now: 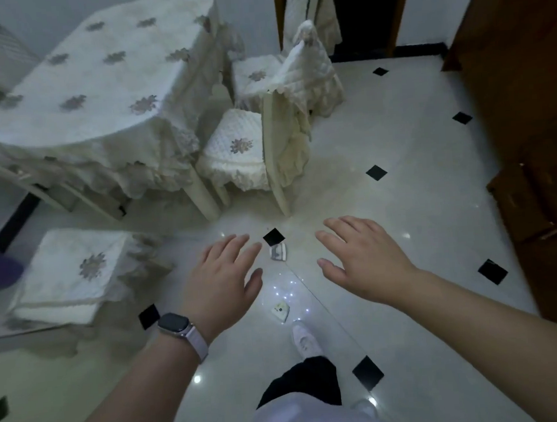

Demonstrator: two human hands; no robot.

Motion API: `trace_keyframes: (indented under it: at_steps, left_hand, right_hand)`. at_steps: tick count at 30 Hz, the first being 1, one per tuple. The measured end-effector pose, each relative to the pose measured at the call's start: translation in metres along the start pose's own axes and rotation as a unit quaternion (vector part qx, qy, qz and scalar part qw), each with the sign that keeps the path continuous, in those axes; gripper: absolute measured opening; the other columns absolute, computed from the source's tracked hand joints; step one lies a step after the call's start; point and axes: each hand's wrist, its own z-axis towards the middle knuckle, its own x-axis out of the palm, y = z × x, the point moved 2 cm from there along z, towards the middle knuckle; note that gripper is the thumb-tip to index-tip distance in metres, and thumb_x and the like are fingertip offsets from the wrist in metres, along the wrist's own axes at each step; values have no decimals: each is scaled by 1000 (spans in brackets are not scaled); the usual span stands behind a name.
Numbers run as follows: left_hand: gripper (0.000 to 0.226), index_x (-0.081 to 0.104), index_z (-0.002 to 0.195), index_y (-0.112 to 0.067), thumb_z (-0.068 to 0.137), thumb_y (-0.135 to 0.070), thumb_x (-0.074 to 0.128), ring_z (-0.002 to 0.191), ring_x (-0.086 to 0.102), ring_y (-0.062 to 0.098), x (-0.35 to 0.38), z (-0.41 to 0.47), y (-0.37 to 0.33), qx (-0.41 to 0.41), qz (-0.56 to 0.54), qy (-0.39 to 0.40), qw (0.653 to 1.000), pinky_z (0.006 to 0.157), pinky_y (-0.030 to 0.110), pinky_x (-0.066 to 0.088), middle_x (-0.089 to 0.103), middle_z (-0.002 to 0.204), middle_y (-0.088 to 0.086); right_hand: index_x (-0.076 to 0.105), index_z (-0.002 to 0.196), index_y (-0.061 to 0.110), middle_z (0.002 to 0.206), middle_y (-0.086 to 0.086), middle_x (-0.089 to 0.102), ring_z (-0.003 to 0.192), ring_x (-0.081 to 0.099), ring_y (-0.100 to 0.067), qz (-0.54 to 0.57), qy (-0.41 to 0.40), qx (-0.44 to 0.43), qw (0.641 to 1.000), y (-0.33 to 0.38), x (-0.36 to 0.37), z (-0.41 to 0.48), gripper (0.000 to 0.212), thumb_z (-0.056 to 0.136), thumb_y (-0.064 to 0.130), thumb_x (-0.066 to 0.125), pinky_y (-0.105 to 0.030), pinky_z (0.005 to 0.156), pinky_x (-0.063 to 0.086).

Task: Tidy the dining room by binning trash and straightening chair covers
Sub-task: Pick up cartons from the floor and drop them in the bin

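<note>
- small crumpled white scrap (278, 253): lies on the glossy white tiled floor (409, 208) between the hands; probably a wrapper, though blur hides detail.
- second white scrap (280, 311): on the floor nearer the white shoe (306, 339).
- left hand (224, 280), right hand (363, 257): hover over the litter, fingers spread and released, grasping nothing; seemingly poised to reach down.
- cream quilted chair cover (294, 147): slumped behind its backrest beside the cloth-draped table (97, 91), not yet straightened.

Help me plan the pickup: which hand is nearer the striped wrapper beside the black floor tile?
Left. The left hand is open just left of the striped wrapper, fingertips close beside it in this view; the right hand, also open, lies farther off to its right.
</note>
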Motion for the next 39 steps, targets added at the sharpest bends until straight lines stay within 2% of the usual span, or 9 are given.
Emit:
trace_keyframes:
  at_steps: [3, 11, 16, 21, 26, 32, 39]
  left_hand:
    - [44, 65, 123, -18, 87, -39, 49, 118, 57, 31, 23, 9, 13, -36, -18, -2, 999, 97, 41, 37, 63, 128, 7]
    - [48, 67, 119, -18, 85, -41, 43, 114, 61, 31, 63, 79, 54, -109, -60, 18, 992, 91, 45, 49, 66, 123, 7]
    - [46, 67, 116, -16, 84, -39, 43, 111, 63, 32, 77, 118, 85, -112, -87, -4, 990, 89, 45, 51, 67, 118, 9]
    - [44, 66, 118, -18, 85, -39, 44, 113, 61, 30, 81, 131, 111, -137, -92, -14, 986, 92, 43, 48, 66, 121, 7]
    - [43, 64, 119, -17, 85, -38, 47, 114, 59, 31, 88, 133, 135, -202, -89, -15, 975, 94, 43, 47, 65, 122, 7]
    - [44, 64, 121, -17, 86, -38, 49, 117, 58, 32, 125, 139, 147, -305, -92, -3, 948, 95, 44, 45, 64, 124, 9]
    - [41, 68, 119, -14, 87, -34, 51, 117, 59, 33, 214, 161, 146, -453, -118, 13, 884, 94, 46, 46, 65, 125, 10]
  right_hand:
    - [68, 114, 13, 120, -11, 65, 105, 61, -33, -7, 26, -22, 999, -12, 11, 21, 47, 87, 46, 47, -41, 88, 47]
    - [67, 114, 15, 121, -10, 65, 107, 61, -31, -35, 82, -53, 995, -48, 27, 97, 46, 88, 46, 46, -41, 90, 48]
    - [67, 113, 15, 120, -9, 65, 106, 61, -30, -49, 98, -54, 992, -59, 41, 152, 47, 88, 47, 45, -41, 89, 49]
    - [67, 115, 15, 122, -9, 65, 107, 62, -31, -40, 138, -97, 985, -48, 65, 202, 49, 88, 48, 42, -43, 90, 50]
    - [66, 115, 16, 120, -8, 65, 104, 62, -29, -33, 172, -171, 970, -36, 94, 251, 49, 88, 49, 42, -41, 86, 51]
    - [67, 113, 13, 118, -10, 65, 104, 62, -31, 30, 196, -247, 949, -37, 159, 304, 47, 87, 46, 46, -39, 84, 51]
    - [67, 112, 14, 122, -10, 64, 108, 61, -32, 84, 271, -328, 901, -60, 286, 348, 48, 86, 48, 45, -39, 86, 48]
